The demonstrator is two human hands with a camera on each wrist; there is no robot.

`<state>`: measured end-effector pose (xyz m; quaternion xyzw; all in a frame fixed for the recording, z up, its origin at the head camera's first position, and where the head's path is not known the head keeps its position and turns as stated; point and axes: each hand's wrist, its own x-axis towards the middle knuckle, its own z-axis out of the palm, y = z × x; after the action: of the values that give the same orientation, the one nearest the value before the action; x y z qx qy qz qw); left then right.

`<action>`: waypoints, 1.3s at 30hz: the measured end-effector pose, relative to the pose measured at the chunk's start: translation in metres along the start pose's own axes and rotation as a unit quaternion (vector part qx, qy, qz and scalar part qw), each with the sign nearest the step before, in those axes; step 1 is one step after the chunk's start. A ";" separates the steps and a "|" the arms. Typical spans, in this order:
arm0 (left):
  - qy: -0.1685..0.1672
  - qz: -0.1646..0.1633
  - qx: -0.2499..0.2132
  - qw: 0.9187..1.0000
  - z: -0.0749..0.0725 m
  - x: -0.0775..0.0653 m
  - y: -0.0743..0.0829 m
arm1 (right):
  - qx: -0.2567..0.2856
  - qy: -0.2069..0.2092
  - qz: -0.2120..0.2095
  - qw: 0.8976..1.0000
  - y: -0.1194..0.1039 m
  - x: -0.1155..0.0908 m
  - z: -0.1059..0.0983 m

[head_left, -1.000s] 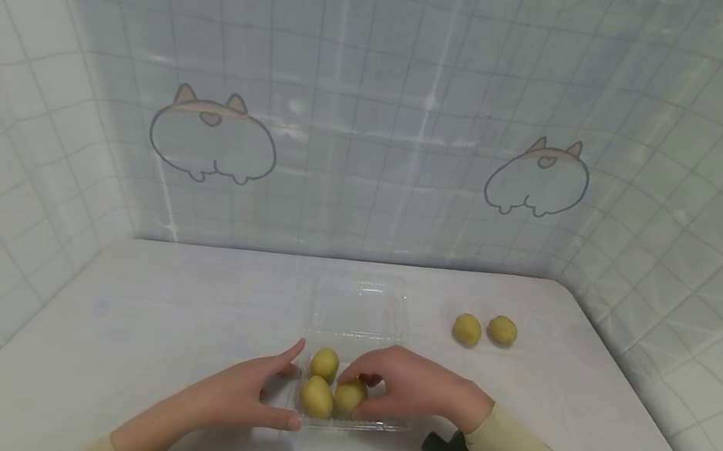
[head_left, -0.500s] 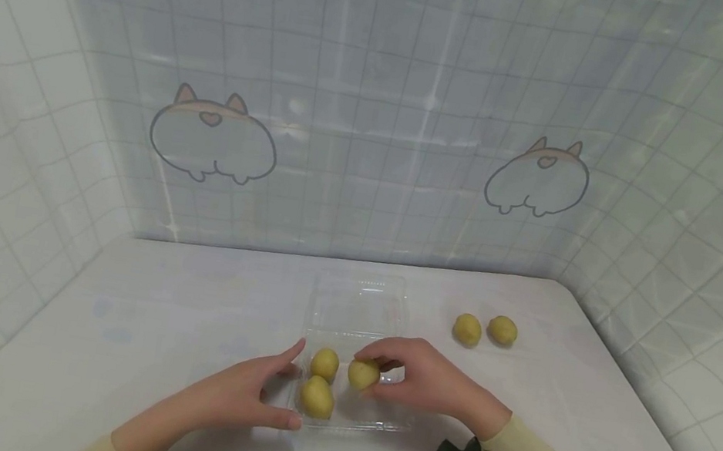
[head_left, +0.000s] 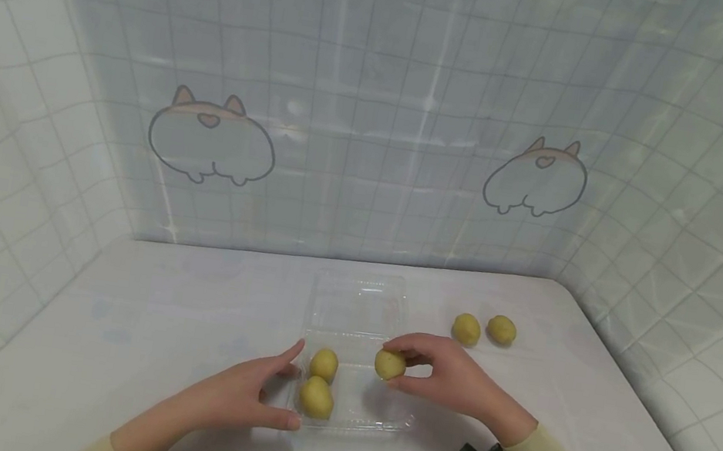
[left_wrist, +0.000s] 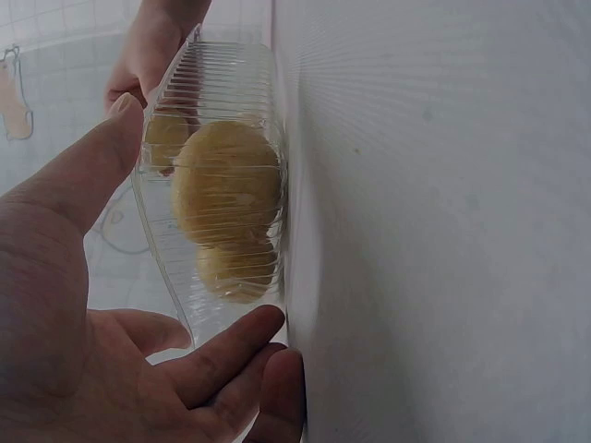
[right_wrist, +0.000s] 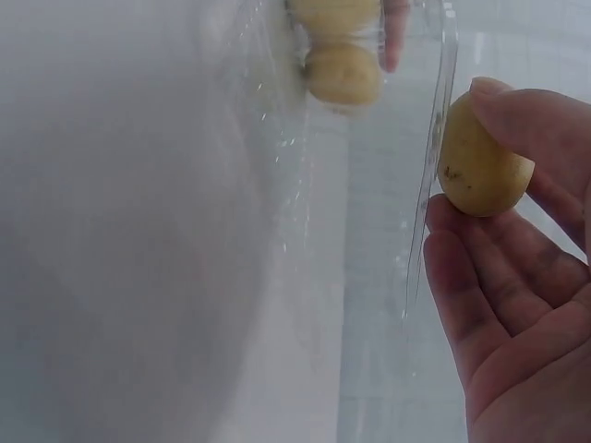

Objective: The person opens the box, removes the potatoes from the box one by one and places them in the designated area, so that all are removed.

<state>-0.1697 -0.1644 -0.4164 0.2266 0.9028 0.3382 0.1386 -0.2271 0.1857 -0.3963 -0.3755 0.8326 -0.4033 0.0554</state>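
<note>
In the head view, my right hand [head_left: 451, 375] pinches a lemon [head_left: 390, 365] between thumb and fingertips, over the right side of a clear plastic clamshell box [head_left: 368, 416]. The right wrist view has this lemon [right_wrist: 480, 161] raised beside the box's rim, a dark blemish on its skin. Two other lemons stand in the box's left part, one small lemon [head_left: 323, 365] behind a larger lemon [head_left: 317, 397]. My left hand [head_left: 238, 394] lies at the box's left side, thumb and fingers spread along the wall. Through the ribbed wall, the left wrist view shows the lemons [left_wrist: 226, 185] blurred.
Two more lemons, a left one [head_left: 467, 329] and a right one [head_left: 502, 330], lie on the white table [head_left: 183, 292] at the back right. The box's clear lid [head_left: 358, 303] is folded back flat behind it. Gridded curtains [head_left: 374, 142] surround the table.
My right hand has lifted the lemon out of the box's middle and carried it up and to the right. The left hand has stayed in place.
</note>
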 end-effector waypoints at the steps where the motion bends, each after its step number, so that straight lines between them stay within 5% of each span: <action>1: 0.000 0.000 0.000 1.000 0.000 0.000 0.000 | -0.002 0.004 0.004 1.000 0.001 -0.002 -0.001; 16: 0.000 0.004 0.006 1.000 -0.001 0.001 -0.001 | -0.002 0.063 0.005 0.998 0.015 -0.021 -0.013; 39: 0.003 0.001 0.004 1.000 -0.001 0.000 0.000 | -0.016 0.094 0.056 0.994 0.040 -0.051 -0.024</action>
<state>-0.1699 -0.1651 -0.4155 0.2267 0.9045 0.3353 0.1348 -0.2230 0.2505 -0.4194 -0.2896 0.8601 -0.4199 -0.0067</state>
